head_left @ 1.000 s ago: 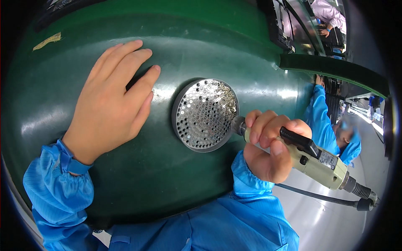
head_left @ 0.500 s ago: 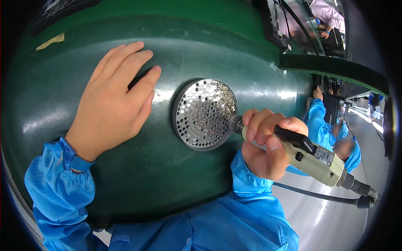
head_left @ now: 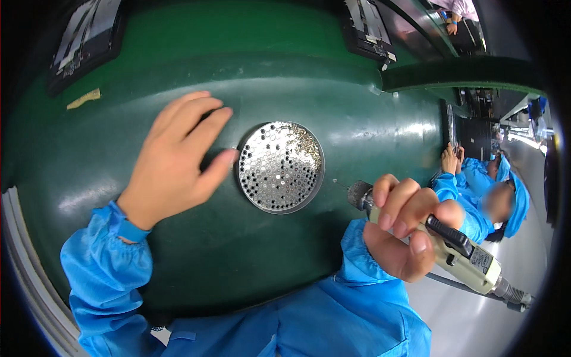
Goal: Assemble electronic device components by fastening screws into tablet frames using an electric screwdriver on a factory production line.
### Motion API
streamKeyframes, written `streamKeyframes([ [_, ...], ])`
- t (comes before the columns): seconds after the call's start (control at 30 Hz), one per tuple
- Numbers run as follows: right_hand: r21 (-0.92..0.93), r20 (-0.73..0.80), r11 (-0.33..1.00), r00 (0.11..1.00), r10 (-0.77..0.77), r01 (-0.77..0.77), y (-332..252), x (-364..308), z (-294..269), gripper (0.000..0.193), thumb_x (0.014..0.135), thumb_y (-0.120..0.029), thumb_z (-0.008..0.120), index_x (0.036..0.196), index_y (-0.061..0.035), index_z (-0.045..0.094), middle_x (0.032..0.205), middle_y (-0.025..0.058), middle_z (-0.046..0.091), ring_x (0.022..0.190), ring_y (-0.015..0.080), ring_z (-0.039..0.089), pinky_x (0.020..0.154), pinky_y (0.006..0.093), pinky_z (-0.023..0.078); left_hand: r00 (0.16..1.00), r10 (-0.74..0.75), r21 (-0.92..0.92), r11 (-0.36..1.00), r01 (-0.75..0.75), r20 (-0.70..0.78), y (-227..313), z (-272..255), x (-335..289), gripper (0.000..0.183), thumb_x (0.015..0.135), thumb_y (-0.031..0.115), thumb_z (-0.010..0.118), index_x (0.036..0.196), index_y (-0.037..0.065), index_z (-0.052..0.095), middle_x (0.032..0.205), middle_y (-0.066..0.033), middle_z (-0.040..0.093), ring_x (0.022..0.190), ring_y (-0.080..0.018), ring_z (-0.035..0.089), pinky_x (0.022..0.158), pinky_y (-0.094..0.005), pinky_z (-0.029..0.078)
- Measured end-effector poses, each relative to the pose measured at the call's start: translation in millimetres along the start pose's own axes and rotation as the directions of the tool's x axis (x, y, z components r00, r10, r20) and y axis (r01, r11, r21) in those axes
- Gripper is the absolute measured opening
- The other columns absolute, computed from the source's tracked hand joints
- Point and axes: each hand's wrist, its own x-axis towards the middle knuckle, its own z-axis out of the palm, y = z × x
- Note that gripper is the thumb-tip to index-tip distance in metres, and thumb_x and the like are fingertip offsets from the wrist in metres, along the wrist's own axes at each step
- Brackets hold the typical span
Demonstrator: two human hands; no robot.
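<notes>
My right hand (head_left: pixel 401 223) is wrapped around a pale green electric screwdriver (head_left: pixel 476 268) with a black lever on its side. Its grey nose and thin bit point left toward a round grey metal tray (head_left: pixel 284 211), apart from its right rim. A tiny light speck shows at the bit's tip, too small to make out. Inside the tray is a holed plate, with small shiny screws (head_left: pixel 304 144) heaped at its upper right. My left hand (head_left: pixel 178 157) hovers over the mat left of the tray, open, fingers spread, its thumb tip close to the rim; whether they touch, I cannot tell.
A green mat (head_left: pixel 250 256) covers the bench. Dark flat devices lie at the far left (head_left: pixel 86 44) and far right (head_left: pixel 369 30). A yellowish strip (head_left: pixel 84 99) is near the left one. A green raised bar (head_left: pixel 458 74) and a co-worker in blue (head_left: pixel 476 190) are on the right.
My right hand has drawn the screwdriver away from the tray, to the right and nearer me. My left hand's thumb has come close to the tray's rim. The view has shifted somewhat.
</notes>
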Motion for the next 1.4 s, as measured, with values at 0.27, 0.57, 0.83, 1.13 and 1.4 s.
streamKeyframes([
  [0.27,0.005,-0.265,0.998,0.963,-0.054,0.057,0.4,-7.6,-22.2,0.039,0.084,-0.01,0.064,0.12,-0.0077,0.049,0.069,0.0084,0.053,0.064,0.0221,0.055,0.065,0.041,0.046,0.943,0.241,-0.138,0.967,-0.214,0.229,23.6,38.7,70.3,0.075,0.062,0.048,0.083,0.115,0.0,0.059,0.1,-0.0136,0.053,0.094,-0.0323,0.055,0.084,-0.0403,0.047],
  [0.57,-0.082,-0.16,0.996,0.985,-0.059,0.046,22.4,-14.1,-43.8,0.038,0.086,-0.012,0.06,0.123,-0.0081,0.05,0.072,0.0048,0.052,0.064,0.0179,0.051,0.065,0.0383,0.041,0.907,0.276,-0.046,0.96,-0.276,0.319,26.3,58.3,78.8,0.059,0.065,0.054,0.079,0.086,0.003,0.057,0.084,-0.0112,0.051,0.078,-0.0303,0.056,0.072,-0.0379,0.046],
  [0.83,-0.1,-0.206,0.995,0.978,-0.027,0.007,19.7,-12.7,-42.1,0.036,0.086,-0.012,0.06,0.12,-0.0068,0.05,0.073,0.0051,0.053,0.065,0.0182,0.052,0.066,0.0389,0.042,0.882,0.303,-0.044,0.95,-0.308,0.36,23.6,62.0,91.3,0.052,0.07,0.053,0.076,0.078,0.005,0.057,0.076,-0.0096,0.051,0.072,-0.0288,0.057,0.069,-0.038,0.047],
  [1.13,-0.1,-0.186,0.995,0.983,-0.011,-0.008,16.2,-6.5,-45.7,0.036,0.086,-0.01,0.061,0.119,-0.0053,0.05,0.074,0.0063,0.055,0.067,0.0185,0.054,0.066,0.0383,0.044,0.853,0.328,-0.096,0.944,-0.317,0.406,14.9,61.9,106.6,0.054,0.062,0.052,0.08,0.076,0.004,0.059,0.076,-0.0101,0.05,0.071,-0.0292,0.055,0.069,-0.0384,0.045],
  [1.4,-0.08,-0.196,0.997,0.98,-0.02,0.005,16.6,-4.4,-52.8,0.036,0.083,-0.002,0.062,0.117,-0.0012,0.049,0.077,0.0098,0.057,0.069,0.0192,0.057,0.068,0.0382,0.049,0.857,0.286,-0.111,0.958,-0.264,0.428,18.7,45.9,106.3,0.055,0.061,0.052,0.081,0.078,0.003,0.062,0.08,-0.0108,0.051,0.074,-0.0291,0.056,0.072,-0.0382,0.046],
])
